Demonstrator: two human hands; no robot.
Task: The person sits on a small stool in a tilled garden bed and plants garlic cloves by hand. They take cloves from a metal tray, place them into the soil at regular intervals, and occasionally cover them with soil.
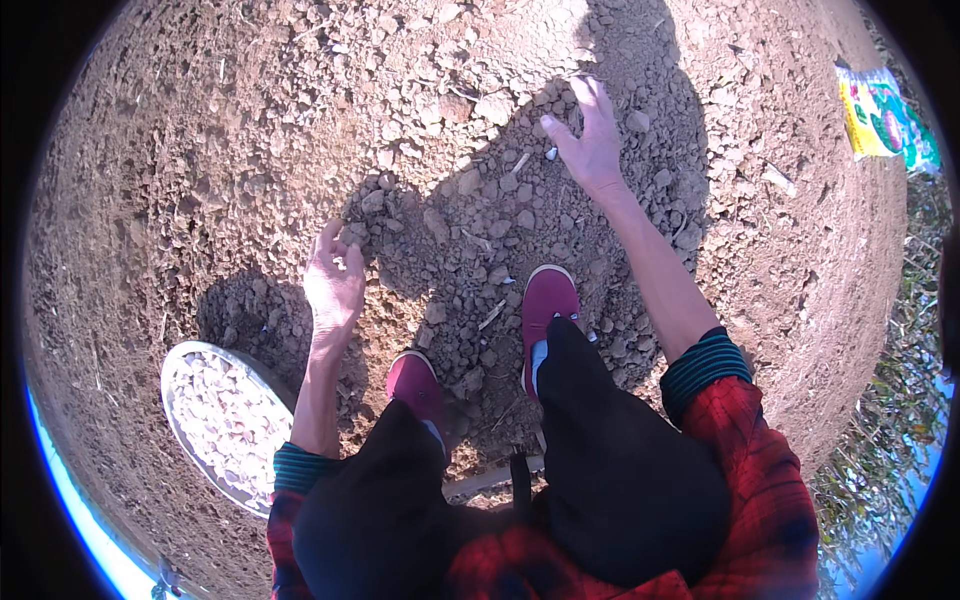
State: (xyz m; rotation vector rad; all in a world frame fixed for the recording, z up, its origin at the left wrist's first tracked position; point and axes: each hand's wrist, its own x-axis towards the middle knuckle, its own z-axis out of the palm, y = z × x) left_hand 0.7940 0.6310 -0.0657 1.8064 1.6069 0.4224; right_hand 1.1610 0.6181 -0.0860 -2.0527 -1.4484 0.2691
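Along the far and left sides: bare, crumbly brown soil point(150, 130) spreads wide, giving both arms open room there.
Right edge: a yellow and green packet point(885, 120) lies far right, well apart from the person; nearer, green plants point(870, 440) border the soil.
Near edge: two pinkish-red shoes stand on the ground, the right shoe point(550, 300) set farther forward than the left shoe point(415, 385); black trousers point(630, 470) take up the near side between the forearms.
Basin on the left: a round, light-rimmed basin point(268, 380) stands just beside the left forearm, leaving that arm little room outward.
Left grip: this one point(335, 285) is loosely curled but unclosed, thumb apart from the fingers, near some clods point(372, 202); I cannot tell whether anything sits beneath the fingers.
Right grip: farther out, it point(592, 150) is spread open, thumb pointing left; whether the fingertips touch the soil I cannot tell.
Small white piece: the piece point(551, 154) lies on the shaded soil just beside the right thumb, bright against the brown lumps.
Pale pieces: many small, whitish pieces point(225, 425) fill the basin, some tinged pinkish-tan, glaring in the sun.
Shadow: the person's dark shadow point(670, 130) covers the middle ground and runs far beyond the right grip.
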